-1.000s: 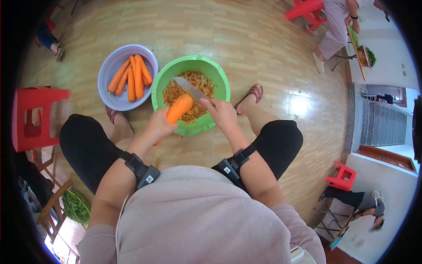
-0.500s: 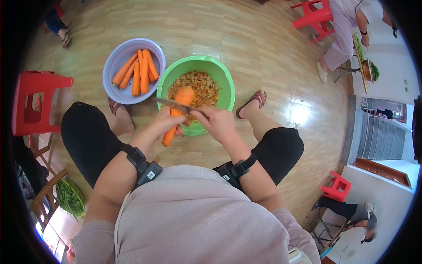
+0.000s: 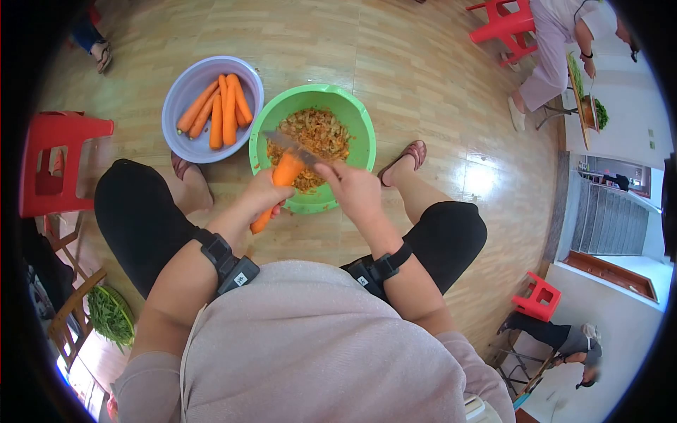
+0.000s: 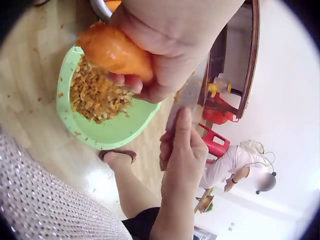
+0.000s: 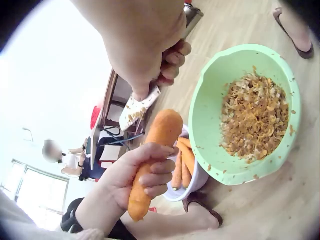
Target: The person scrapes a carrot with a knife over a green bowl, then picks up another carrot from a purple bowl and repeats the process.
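My left hand (image 3: 261, 191) grips a thick carrot (image 3: 288, 169) round its middle, both ends showing in the right wrist view. In my right hand (image 3: 357, 192) is a knife (image 3: 291, 147), held by its handle; bits of peel cling to its blade (image 5: 134, 111). From the head view the blade crosses the carrot's upper end. Below both hands stands a light green basin (image 3: 359, 118), holding a heap of brown and orange peelings (image 5: 255, 117). Left of it, a pale purple basin (image 3: 171, 113) contains several orange carrots (image 3: 229, 116).
A red plastic stool (image 3: 67, 162) stands at the left. My knees flank the work, with sandalled feet (image 3: 407, 159) beside the basins. Other people (image 3: 546, 63) work at narrow tables on the right, near a second red stool (image 3: 537, 296). A basket of greens (image 3: 109, 317) is at lower left.
The knife blade has swung from beyond the carrot's tip across the carrot, then back up near its upper end. The carrot has shifted in my left hand, its lower end now showing below the fingers.
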`<state>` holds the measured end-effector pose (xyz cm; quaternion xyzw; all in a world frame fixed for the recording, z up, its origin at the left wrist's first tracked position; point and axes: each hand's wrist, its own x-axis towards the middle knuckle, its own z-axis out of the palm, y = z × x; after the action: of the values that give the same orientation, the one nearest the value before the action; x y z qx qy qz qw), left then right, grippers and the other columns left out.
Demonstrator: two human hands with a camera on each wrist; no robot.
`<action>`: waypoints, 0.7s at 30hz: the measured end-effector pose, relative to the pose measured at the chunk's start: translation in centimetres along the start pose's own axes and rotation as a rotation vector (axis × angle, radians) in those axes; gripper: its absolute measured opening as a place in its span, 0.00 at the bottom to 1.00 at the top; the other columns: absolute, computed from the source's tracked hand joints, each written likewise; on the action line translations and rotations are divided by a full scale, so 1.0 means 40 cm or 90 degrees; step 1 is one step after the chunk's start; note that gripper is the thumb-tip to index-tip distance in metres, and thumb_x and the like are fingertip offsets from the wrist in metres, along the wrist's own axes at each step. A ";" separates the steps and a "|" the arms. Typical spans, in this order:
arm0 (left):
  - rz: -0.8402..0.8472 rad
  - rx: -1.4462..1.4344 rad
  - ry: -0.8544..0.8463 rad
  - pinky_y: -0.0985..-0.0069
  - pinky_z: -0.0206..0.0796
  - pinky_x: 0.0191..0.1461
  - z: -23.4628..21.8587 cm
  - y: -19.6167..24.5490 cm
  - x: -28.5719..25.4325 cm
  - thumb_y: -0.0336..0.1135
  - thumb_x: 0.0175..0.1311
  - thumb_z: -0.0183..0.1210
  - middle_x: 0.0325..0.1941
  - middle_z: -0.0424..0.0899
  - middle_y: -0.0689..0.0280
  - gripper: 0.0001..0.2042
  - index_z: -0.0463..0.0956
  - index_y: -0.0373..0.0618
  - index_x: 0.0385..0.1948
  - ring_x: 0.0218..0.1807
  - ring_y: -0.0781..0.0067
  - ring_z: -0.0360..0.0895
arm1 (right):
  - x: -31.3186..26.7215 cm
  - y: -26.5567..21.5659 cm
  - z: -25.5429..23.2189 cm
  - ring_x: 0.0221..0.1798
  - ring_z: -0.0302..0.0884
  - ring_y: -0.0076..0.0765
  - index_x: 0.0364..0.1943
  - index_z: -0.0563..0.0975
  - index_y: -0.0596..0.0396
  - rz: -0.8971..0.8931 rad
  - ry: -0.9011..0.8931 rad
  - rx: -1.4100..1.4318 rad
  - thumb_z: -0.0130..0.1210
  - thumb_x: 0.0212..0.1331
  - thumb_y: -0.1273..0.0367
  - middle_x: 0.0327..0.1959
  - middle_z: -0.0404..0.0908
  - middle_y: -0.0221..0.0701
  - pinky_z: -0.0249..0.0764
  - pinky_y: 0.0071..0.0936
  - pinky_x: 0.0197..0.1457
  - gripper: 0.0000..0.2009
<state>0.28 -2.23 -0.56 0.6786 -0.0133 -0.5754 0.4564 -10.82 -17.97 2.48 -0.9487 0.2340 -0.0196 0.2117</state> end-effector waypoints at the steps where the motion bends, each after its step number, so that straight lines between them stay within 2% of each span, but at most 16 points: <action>1: -0.008 0.013 -0.005 0.77 0.59 0.11 -0.001 0.006 -0.002 0.29 0.51 0.58 0.17 0.70 0.67 0.14 0.67 0.40 0.40 0.10 0.79 0.65 | -0.002 -0.004 0.003 0.21 0.77 0.46 0.23 0.79 0.50 -0.044 -0.010 0.040 0.50 0.57 0.48 0.17 0.77 0.38 0.71 0.39 0.24 0.21; 7: -0.010 0.075 -0.016 0.76 0.59 0.10 0.001 0.005 -0.004 0.29 0.51 0.57 0.16 0.70 0.67 0.13 0.68 0.38 0.38 0.10 0.78 0.66 | 0.013 0.072 0.036 0.22 0.77 0.46 0.24 0.80 0.49 0.045 -0.044 -0.052 0.50 0.57 0.47 0.17 0.77 0.38 0.71 0.40 0.24 0.21; 10: 0.003 0.062 -0.015 0.76 0.59 0.10 -0.003 0.003 0.004 0.29 0.51 0.57 0.16 0.70 0.67 0.13 0.68 0.37 0.38 0.10 0.78 0.66 | 0.011 0.065 0.036 0.22 0.77 0.46 0.23 0.80 0.50 0.077 -0.022 -0.031 0.51 0.57 0.47 0.17 0.77 0.39 0.70 0.39 0.24 0.21; 14: -0.001 0.028 0.009 0.76 0.58 0.10 -0.003 0.012 -0.009 0.27 0.49 0.57 0.15 0.69 0.67 0.12 0.66 0.37 0.35 0.09 0.77 0.65 | 0.004 0.018 0.021 0.21 0.76 0.47 0.21 0.79 0.51 0.017 -0.007 0.049 0.52 0.57 0.48 0.16 0.77 0.39 0.70 0.39 0.23 0.21; 16: 0.003 0.025 0.008 0.76 0.58 0.10 -0.003 0.009 -0.005 0.27 0.49 0.57 0.15 0.69 0.67 0.13 0.66 0.37 0.35 0.09 0.77 0.64 | -0.009 0.000 0.031 0.21 0.76 0.47 0.21 0.78 0.52 -0.066 -0.053 0.076 0.52 0.57 0.48 0.16 0.76 0.39 0.70 0.38 0.22 0.22; 19: 0.013 0.073 0.011 0.76 0.58 0.10 0.000 0.008 -0.010 0.28 0.48 0.57 0.15 0.69 0.67 0.13 0.66 0.36 0.35 0.09 0.77 0.65 | -0.005 0.018 0.043 0.21 0.76 0.47 0.21 0.78 0.52 -0.033 -0.002 0.033 0.51 0.57 0.48 0.16 0.76 0.39 0.70 0.38 0.23 0.22; 21: 0.025 0.121 0.016 0.76 0.58 0.10 0.006 0.008 -0.010 0.28 0.48 0.57 0.15 0.69 0.67 0.13 0.67 0.36 0.36 0.09 0.77 0.65 | 0.014 0.059 0.040 0.21 0.76 0.47 0.21 0.78 0.52 0.008 -0.029 -0.025 0.51 0.57 0.48 0.16 0.76 0.39 0.71 0.38 0.23 0.22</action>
<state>0.10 -2.36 -0.04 0.7255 -0.0754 -0.5539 0.4014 -11.14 -19.48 0.01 -0.9514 0.2352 0.0079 0.1985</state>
